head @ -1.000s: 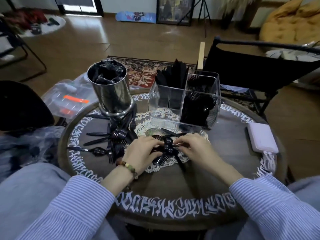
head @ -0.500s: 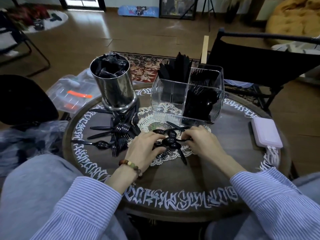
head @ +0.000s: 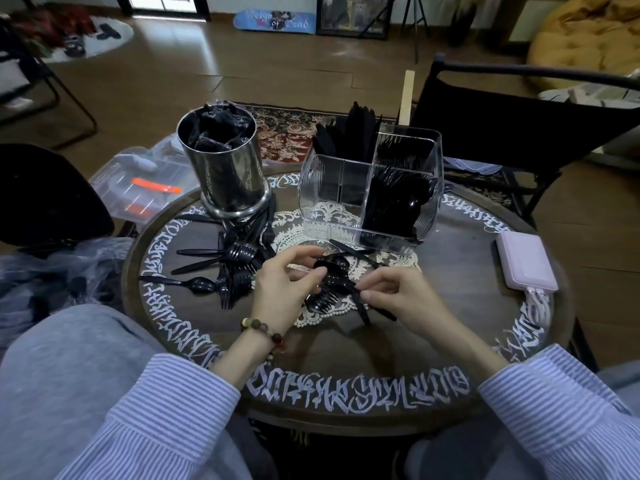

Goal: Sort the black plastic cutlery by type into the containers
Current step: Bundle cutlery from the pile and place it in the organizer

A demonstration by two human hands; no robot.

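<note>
Both hands work a small bunch of black cutlery (head: 330,275) over the table (head: 446,306). The left hand (head: 284,289) pinches the spoon ends between thumb and fingers; the right hand (head: 391,296) pinches the handles. Loose forks and spoons (head: 232,268) lie just left of the left hand. Beyond the hands stand a steel cup (head: 225,171) and a clear divided box (head: 370,188), both holding cutlery.

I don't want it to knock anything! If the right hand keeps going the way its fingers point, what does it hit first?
Probably the black cutlery bunch that the right hand already pinches, then the left hand just beyond; depth is unclear.
</note>
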